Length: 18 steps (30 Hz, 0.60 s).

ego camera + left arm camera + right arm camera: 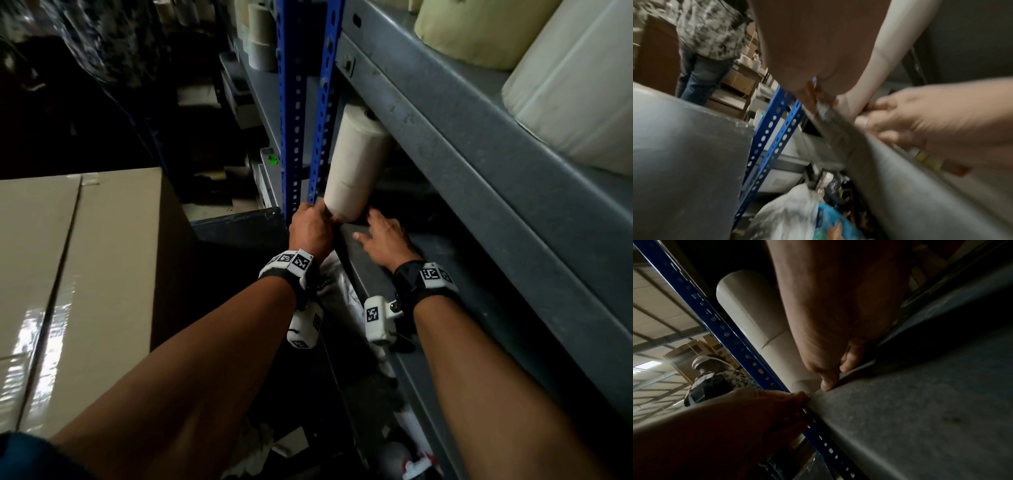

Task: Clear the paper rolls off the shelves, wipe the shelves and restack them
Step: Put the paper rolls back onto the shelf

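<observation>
Two cream paper rolls [356,161] stand stacked on end on the grey lower shelf [431,267], close beside the blue upright [291,102]. My left hand [315,219] grips the bottom roll at its base on the left side, at the shelf's front edge. My right hand [376,229] lies on the shelf to the right of the stack, fingers stretched toward the base. In the right wrist view its fingertips [828,384] touch the shelf right at the foot of the roll [756,318]. The left wrist view shows the roll [890,48] against my left palm.
More large cream rolls [575,78] sit on the shelf above. A taped cardboard box [78,274] stands at the left. A plastic bag [339,294] and clutter lie below the shelf. Another person [709,32] stands in the aisle behind.
</observation>
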Motion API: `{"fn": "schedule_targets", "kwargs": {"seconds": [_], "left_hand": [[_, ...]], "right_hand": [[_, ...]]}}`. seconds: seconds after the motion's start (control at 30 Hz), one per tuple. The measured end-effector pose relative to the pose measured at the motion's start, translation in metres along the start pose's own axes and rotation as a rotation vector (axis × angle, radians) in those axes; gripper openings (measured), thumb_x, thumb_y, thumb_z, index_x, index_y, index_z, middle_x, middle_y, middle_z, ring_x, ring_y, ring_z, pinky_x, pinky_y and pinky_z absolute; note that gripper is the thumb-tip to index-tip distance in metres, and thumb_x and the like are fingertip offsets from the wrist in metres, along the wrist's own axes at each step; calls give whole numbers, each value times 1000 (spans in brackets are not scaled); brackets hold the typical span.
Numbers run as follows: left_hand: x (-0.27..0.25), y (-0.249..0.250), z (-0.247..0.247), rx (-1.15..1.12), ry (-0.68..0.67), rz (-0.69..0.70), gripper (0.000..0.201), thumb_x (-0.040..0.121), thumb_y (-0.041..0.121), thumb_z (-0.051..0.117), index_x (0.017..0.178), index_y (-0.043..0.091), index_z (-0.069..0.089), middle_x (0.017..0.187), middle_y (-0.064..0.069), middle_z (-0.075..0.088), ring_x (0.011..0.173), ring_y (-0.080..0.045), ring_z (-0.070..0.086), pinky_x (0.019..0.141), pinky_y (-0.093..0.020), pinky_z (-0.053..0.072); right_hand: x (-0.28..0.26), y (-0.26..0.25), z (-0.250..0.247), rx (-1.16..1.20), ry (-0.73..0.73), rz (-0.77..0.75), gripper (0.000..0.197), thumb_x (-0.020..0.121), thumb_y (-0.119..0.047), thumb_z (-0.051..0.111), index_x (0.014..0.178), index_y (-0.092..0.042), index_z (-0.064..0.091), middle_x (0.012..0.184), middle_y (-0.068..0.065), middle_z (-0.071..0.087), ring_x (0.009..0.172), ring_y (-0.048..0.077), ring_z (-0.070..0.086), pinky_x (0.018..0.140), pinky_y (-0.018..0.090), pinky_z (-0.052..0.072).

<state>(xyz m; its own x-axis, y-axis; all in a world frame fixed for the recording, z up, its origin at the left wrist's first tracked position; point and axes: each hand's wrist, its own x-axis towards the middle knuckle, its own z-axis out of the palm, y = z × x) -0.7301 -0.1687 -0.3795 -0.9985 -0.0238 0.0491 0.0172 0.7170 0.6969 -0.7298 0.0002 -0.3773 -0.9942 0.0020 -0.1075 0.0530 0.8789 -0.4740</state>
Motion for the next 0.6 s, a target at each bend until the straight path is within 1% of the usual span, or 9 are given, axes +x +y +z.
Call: {"fn": "schedule_targets", "kwargs": {"seconds": [0.03, 0.1, 0.17, 0.23, 0.3, 0.37, 0.47, 0.53, 0.6], "left_hand": [[-3, 1, -4, 1, -27, 0, 33, 99, 25, 67, 129, 10, 66, 121, -19, 62, 108, -38, 62, 92, -42, 50], [-14, 3, -12, -5, -83, 11, 30, 96, 22, 67, 123, 10, 66, 116, -17, 67, 105, -39, 65, 89, -41, 52], [-33, 3, -24, 11, -113, 14, 29, 92, 23, 70, 118, 10, 66, 111, -16, 70, 102, -38, 67, 85, -39, 52], [-63, 3, -44, 55, -150, 24, 26, 90, 27, 71, 111, 12, 69, 106, -16, 71, 101, -38, 68, 81, -35, 48], [-102, 3, -70, 86, -224, 60, 22, 91, 29, 70, 104, 11, 70, 103, -19, 71, 99, -42, 67, 80, -38, 50], [-145, -3, -94, 120, -297, 67, 29, 92, 37, 63, 101, 10, 70, 100, -19, 69, 95, -43, 66, 80, -43, 53], [-217, -15, -122, 161, -320, 65, 33, 92, 40, 59, 110, 14, 70, 104, -13, 65, 97, -41, 66, 82, -48, 57], [-263, -21, -137, 221, -407, 56, 35, 95, 38, 64, 123, 18, 68, 116, -11, 64, 107, -38, 64, 88, -47, 56], [-306, -30, -156, 266, -486, 56, 39, 97, 42, 63, 128, 20, 66, 124, -8, 63, 112, -34, 63, 90, -44, 55]], "right_hand": [[-3, -4, -3, 5, -14, 1, 67, 98, -23, 69, 156, -8, 38, 146, 22, 57, 135, 41, 52, 113, 41, 40], [-18, -13, -6, 27, -32, -1, 66, 99, -15, 67, 156, -6, 37, 151, 23, 51, 139, 42, 46, 113, 35, 32], [-44, -19, -4, 41, -29, 2, 60, 98, -9, 66, 154, -6, 42, 151, 22, 51, 140, 41, 44, 112, 32, 29], [-83, -19, 0, 40, 12, 5, 51, 95, -6, 68, 144, -6, 54, 142, 20, 60, 135, 40, 49, 111, 35, 34], [-130, -20, 5, 74, 91, 0, 43, 90, -4, 74, 132, -4, 63, 127, 20, 68, 122, 40, 59, 105, 40, 44], [-180, -26, 8, 110, 141, 12, 37, 86, -1, 78, 122, -3, 68, 116, 19, 71, 110, 38, 65, 96, 39, 49], [-255, -39, 17, 121, 98, 56, 34, 83, -2, 81, 115, -5, 70, 110, 15, 73, 103, 35, 68, 90, 35, 51], [-300, -47, 27, 133, 20, 81, 33, 84, -5, 82, 115, -9, 71, 109, 11, 72, 101, 29, 69, 87, 34, 53], [-338, -62, 38, 138, -84, 92, 33, 86, -7, 81, 118, -10, 71, 109, 8, 71, 100, 24, 68, 84, 30, 53]]}}
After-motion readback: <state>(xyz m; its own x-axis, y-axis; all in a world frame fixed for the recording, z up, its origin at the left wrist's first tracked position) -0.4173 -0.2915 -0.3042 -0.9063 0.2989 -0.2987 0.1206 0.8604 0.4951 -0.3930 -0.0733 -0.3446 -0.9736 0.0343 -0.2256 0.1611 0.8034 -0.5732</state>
